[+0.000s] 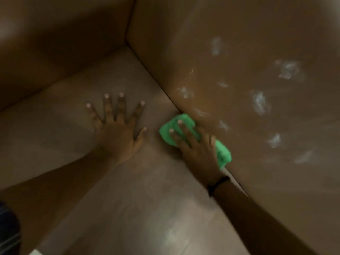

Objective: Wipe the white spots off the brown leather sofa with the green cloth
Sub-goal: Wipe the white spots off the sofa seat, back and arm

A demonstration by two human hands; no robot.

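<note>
Head view: we press a green cloth [195, 137] into the crease of a brown leather sofa [128, 199].

Nearest to us, a dark striped sleeve [8, 229] shows at the lower left edge, and a faint pale smear [171, 236] sits on the seat cushion below our arms. Our right hand [197, 150], with a dark band [218, 184] at its wrist, lies closed over the bunched cloth, fingers on top, holding it where the seat meets the upright cushion on the right. Our left hand [118, 127] rests flat on the seat just beside it, fingers spread wide, holding nothing. Beyond the cloth, white spots [260, 103] are scattered across the upright cushion, smudged and swirled, the nearest ones just above the cloth. Everything is blurred and dim.
</note>
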